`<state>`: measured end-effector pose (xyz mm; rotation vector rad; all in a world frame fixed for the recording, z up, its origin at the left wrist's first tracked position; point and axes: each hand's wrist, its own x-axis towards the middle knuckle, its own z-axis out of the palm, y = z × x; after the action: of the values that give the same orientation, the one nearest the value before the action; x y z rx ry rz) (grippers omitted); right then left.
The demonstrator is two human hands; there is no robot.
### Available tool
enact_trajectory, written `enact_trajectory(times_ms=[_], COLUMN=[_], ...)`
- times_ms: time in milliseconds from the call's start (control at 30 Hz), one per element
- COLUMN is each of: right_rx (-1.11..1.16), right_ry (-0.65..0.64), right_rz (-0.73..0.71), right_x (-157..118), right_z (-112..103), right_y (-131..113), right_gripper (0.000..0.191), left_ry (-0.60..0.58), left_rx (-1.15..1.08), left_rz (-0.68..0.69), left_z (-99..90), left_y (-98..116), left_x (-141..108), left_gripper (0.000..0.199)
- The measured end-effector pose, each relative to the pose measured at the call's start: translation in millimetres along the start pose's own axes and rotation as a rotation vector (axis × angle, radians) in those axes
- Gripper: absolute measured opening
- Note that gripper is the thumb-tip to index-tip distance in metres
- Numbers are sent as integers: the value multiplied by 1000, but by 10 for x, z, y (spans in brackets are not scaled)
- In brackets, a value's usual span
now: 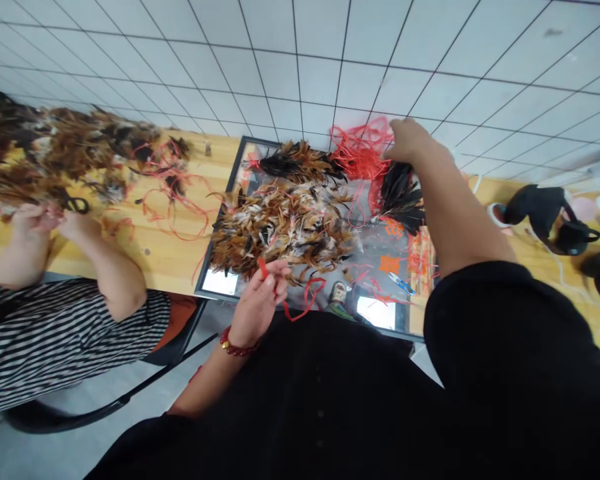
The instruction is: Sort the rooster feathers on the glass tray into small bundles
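Observation:
My left hand (263, 297), with a dark red bead bracelet (237, 348) on its wrist, is closed on a narrow red ribbon (263, 269). The ribbon's tail loops down beside the hand. My right hand (407, 141) reaches to the far edge, where it touches a heap of red plastic string (361, 155). Its thumb and a finger look apart at the strands; the other fingers are partly hidden. Between my hands lies a broad pile of brown feather bunches (285, 230). Black feathers (403, 197) lie below my right hand.
A dark-framed glass panel (215, 283) lies under the feathers. Blue-handled snips (401, 285) rest at its right. On the left, a co-worker's hands (55, 223) work near black scissors (75, 202). Black items (547, 217) lie on the right. A tiled wall (320, 73) borders the table.

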<state>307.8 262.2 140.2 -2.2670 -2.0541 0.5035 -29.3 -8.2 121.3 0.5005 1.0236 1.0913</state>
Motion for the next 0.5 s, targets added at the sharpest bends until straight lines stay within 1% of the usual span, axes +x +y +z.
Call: enact_trajectory(times_ms=[33,67,100,133,167,200,233,267,300,333,367,400,433,467,500], right_rx=[55,156,328,517,712,903,1054,1140,1176,1203,1218,1206,1191,1168,1157], right_ry=[31,91,131,124,68,-42,-189,-368,-507,-554,-553,-475,-294,-169,-50], right_rz=[-3,-22,-64,-139,-236,-349,-450,-545,-586,-538,-477,-411,-296,-192,-87], right_x=[-122,-301,-537,-820,-1131,-1451,-1756,-2030,-2261,-2445,-2586,-2694,-2780,-2856,-2932], right_z=[91,182,285,407,548,703,861,1005,1123,1205,1249,1257,1236,1195,1145], right_y=[-25,-97,-213,-364,-531,-691,-820,-897,-904,-835,-690,-478,-216,75,369], right_gripper=[60,46,38,37,38,39,40,41,42,43,43,40,37,33,30], left_ry=[-20,-35,-46,-55,-64,-77,-91,-100,-102,-88,-52,11,100,187,244], left_rx=[-36,-67,-93,-112,-122,-122,-114,-101,-90,-92,-106,-125,-154,-182,-211], left_rz=[8,16,22,27,34,43,58,88,121,170,233,287,342,380,390], left_z=[57,124,199,276,352,418,467,491,484,442,362,248,107,-52,-216], left_y=[6,0,-17,-40,-61,-72,-64,-29,37,133,255,396,543,685,809], left_x=[19,45,81,126,181,246,321,405,495,590,684,775,855,921,967], left_gripper=[39,35,31,28,26,26,28,29,29,26,21,20,25,31,36])
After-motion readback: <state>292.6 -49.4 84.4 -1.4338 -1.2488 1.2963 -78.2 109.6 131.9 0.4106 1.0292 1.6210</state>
